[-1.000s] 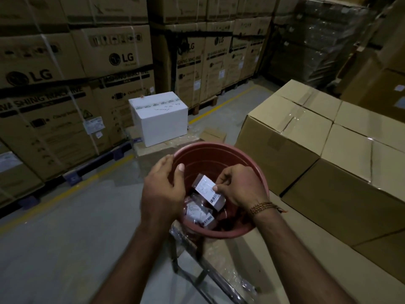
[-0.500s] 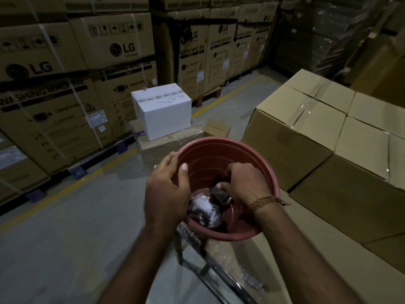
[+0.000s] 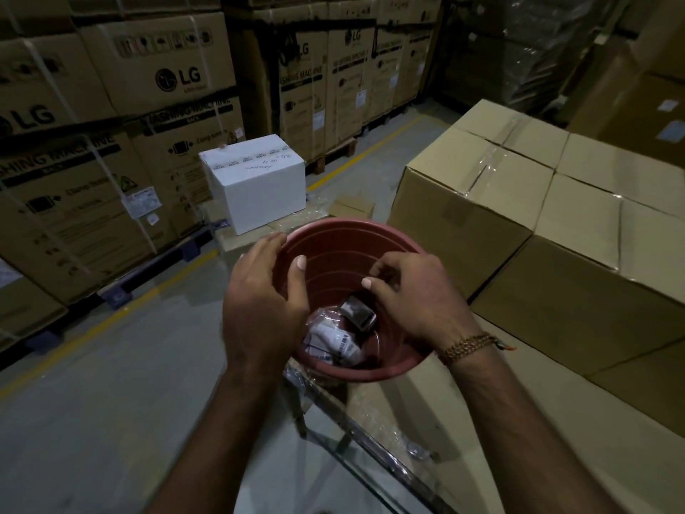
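Inside the left hand's (image 3: 263, 309) grip is the near-left rim of a reddish-brown plastic bowl (image 3: 333, 254). The thumb is hooked over the inside wall and the fingers are wrapped around the outside, so that hand clamps the bowl. The bowl seems to rest on a plastic-wrapped metal frame (image 3: 333, 413) just below that hand.

My right hand (image 3: 419, 302) hovers over the bowl's mouth, opposite the left thumb. Its fingers are loosely curled, thumb and forefinger close together, with nothing that I can see between them. A beaded bracelet (image 3: 469, 345) sits on that wrist.

Directly beneath the right fingertips lies a small dark packet (image 3: 358, 313), tilted against the bowl's floor. Just beside it, toward the left palm, is a heap of white labelled packets (image 3: 335, 341) in clear wrap.

Beyond the left fingers stands a white box (image 3: 259, 187). Past the back of the right hand are sealed brown cartons (image 3: 482, 202).

I judge the step to be picking the dark packet. To do it well, I would hold the left clamp firm so the bowl cannot tip off its perch. I would lower the right hand straight down and pinch the packet by its raised edge. Then I would lift clear of the rim without dragging the slippery wrapped packets along.
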`<state>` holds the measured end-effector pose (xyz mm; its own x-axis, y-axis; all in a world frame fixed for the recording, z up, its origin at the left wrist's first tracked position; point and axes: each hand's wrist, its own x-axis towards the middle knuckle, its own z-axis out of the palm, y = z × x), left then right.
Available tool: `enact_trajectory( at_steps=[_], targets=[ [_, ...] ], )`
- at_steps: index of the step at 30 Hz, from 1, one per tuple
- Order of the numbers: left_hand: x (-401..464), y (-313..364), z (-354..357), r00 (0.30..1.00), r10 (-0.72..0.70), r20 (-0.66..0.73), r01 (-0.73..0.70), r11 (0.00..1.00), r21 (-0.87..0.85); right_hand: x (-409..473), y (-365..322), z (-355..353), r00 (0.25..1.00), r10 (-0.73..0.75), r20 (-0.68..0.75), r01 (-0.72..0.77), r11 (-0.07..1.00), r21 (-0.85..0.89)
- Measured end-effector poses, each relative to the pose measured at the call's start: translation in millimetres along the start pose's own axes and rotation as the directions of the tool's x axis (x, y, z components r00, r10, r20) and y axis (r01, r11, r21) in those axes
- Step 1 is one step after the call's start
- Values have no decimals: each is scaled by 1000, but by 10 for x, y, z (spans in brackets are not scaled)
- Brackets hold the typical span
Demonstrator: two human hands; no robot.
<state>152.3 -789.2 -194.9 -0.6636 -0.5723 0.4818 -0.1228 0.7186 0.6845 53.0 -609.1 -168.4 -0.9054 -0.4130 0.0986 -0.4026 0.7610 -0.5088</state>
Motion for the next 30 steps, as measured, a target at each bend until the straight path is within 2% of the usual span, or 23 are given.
enact_trajectory(
  at_steps=[5, 11, 21, 27, 30],
  targets=[
    [-86, 306, -69, 995, 103, 8, -103, 994, -38, -278, 33, -176, 986, -87, -146, 95, 994, 50],
    [-364, 689, 40, 971, 235, 51, -226, 964, -143, -773, 297, -452, 953, -84, -293, 108, 992, 66],
    [-1381, 1674, 388, 937, 315, 151, -258, 915, -311, -2072, 1202, -1292, 904, 55, -424, -46, 998, 31],
    [-2333, 2456, 619, 886, 331, 325, -218, 915, -338, -3095, 1903, -1904, 860, 161, -484, -185, 983, -3],
    [-2814, 2791, 716, 858, 362, 365, -225, 903, -366, -3615, 2217, -2160, 832, 215, -512, -281, 958, -54]
  ],
)
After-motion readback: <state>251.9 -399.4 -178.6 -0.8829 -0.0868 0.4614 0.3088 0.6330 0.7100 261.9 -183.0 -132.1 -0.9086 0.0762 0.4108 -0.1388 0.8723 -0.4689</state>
